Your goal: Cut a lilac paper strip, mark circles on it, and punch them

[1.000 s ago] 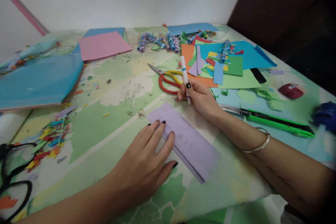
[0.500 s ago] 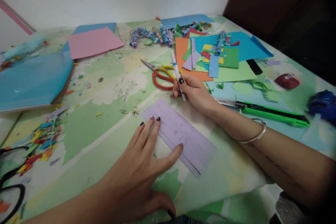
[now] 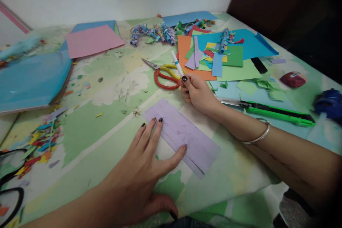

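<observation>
A folded strip of purple paper lies slantwise on the table, with faint drawn marks on its face. My left hand rests over its near edge, fingers spread, the fingertips touching the paper. Above the paper's far right side, my right hand is closed round a white marker with a blue band; the marker's lower end is hidden in the fingers. Just left of that hand lie scissors with one red and one yellow handle, blades pointing left.
A green box cutter lies by my right forearm. Coloured paper sheets and curled paper rolls are farther back. Paper scraps, black-framed glasses and a blue folder are at left. A dark red mouse-shaped object sits right.
My right hand has turned the marker slightly, so its lower tip no longer shows below the fingers. My left hand stays on the purple paper. The view has shifted a little.
</observation>
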Demonstrator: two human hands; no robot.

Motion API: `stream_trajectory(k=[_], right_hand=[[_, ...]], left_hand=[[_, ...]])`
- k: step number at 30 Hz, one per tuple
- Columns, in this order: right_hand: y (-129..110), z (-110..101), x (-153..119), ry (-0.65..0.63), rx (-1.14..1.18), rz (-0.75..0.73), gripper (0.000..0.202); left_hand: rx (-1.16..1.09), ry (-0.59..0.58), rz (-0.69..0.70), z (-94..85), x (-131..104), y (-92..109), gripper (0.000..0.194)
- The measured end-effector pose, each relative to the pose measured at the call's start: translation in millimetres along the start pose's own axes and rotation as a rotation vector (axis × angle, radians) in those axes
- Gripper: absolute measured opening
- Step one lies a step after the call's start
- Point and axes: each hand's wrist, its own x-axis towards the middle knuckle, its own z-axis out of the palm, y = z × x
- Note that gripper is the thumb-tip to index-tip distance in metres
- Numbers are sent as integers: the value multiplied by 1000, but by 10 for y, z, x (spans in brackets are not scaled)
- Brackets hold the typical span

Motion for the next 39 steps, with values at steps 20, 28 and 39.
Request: stream_trajectory(k=[20,28,39], right_hand=[[-217,-65,-34,88,-163,-245,30],[-373,-111,-78,342,-110,-352,11],[-426,401,-77,-97,79,53,24]], left_hand=[[-21,44,12,8,2,-59,100],[-34,64,0,40,4,-69,103],[-33,74,56,104,-14,-193,93]])
